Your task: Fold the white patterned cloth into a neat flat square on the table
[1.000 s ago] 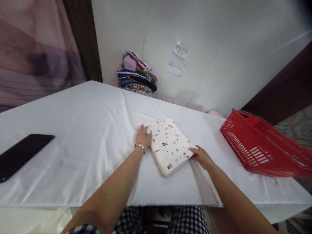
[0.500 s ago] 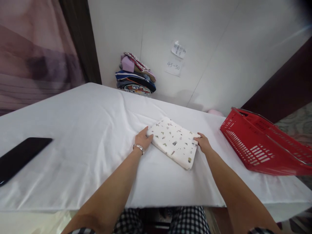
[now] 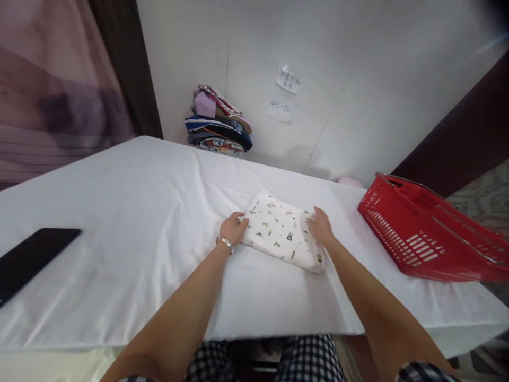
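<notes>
A folded white cloth (image 3: 274, 225) with small printed motifs lies flat on the white-covered table in front of me. At its left edge, my left hand (image 3: 234, 228) is closed on the fabric between thumb and fingers; a silver bracelet circles that wrist. My right hand (image 3: 321, 227) grips the opposite edge near the upper right corner, with its thumb over the top. Motion slightly blurs its fingertips and the cloth's right end. The underside of the cloth is hidden.
A red plastic basket (image 3: 429, 233) with a metal handle stands on the right. A black phone-like slab (image 3: 35, 257) lies at the left. Folded clothes (image 3: 218, 124) are stacked by the wall, near paper notes (image 3: 280, 109). The white tablecloth (image 3: 131, 223) has wrinkles.
The cloth has turned slightly, so its long front edge lies more level. My right hand has shifted a little left and up along its edge; my left hand has barely moved.
</notes>
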{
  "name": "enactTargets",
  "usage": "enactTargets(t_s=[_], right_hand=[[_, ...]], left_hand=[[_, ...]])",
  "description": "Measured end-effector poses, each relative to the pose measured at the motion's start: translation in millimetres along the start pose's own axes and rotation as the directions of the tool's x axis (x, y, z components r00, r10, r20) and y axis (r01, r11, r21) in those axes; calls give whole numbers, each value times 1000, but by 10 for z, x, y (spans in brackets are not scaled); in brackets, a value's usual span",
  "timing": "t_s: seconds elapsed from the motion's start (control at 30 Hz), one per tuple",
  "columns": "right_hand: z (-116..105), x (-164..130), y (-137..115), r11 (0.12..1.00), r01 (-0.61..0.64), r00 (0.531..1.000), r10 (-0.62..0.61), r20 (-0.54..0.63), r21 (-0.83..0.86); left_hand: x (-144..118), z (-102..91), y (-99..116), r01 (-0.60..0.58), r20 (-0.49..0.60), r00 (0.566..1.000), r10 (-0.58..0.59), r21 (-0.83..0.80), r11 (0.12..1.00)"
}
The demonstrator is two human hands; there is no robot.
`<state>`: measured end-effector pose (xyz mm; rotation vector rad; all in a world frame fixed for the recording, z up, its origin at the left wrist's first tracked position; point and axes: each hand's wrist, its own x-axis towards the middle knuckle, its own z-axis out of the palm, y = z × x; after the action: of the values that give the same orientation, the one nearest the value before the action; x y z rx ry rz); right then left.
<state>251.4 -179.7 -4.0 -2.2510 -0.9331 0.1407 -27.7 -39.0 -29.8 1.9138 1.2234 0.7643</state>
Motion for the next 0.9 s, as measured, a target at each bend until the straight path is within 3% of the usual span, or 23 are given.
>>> enactTargets(t_s=[0.07, 0.13, 0.2, 0.27, 0.33, 0.4, 0.5, 0.6, 0.73, 0.9], right_hand=[[127, -271, -213, 966, 228, 971, -216, 101, -119], [260, -585, -424, 908, 391, 895, -338, 290, -148], [346, -851, -572, 854, 501, 799, -393, 456, -142], [349, -1005, -609, 821, 546, 750, -389, 535, -169], [269, -1038, -523, 820, 526, 763, -339, 550, -225], [138, -1001, -342, 833, 469, 809, -272, 521, -294], [-69, -941, -27, 847, 359, 886, -178, 429, -391], [-202, -935, 169, 851, 264, 933, -105, 345, -455], [-211, -875, 128, 826, 233, 954, -93, 285, -512], [-58, -528, -65, 819, 261, 952, -132, 275, -511]], left_hand=[[0, -1, 7, 6, 18, 1000, -6, 14, 1000], [-3, -5, 13, 7, 27, 1000, -8, 38, 999], [-5, -10, 16, 7, 31, 999, -9, 68, 998], [-3, -12, 12, 2, 36, 999, -6, 96, 995], [3, -9, 2, 1, 40, 999, -5, 104, 995], [12, -2, -9, 2, 39, 999, -6, 104, 995], [22, 6, -15, 6, 46, 999, -11, 114, 994], [24, 5, -6, 9, 56, 998, -17, 128, 992], [22, 1, 7, 13, 64, 998, -22, 138, 990], [17, -4, 9, 16, 78, 997, -27, 139, 990]])
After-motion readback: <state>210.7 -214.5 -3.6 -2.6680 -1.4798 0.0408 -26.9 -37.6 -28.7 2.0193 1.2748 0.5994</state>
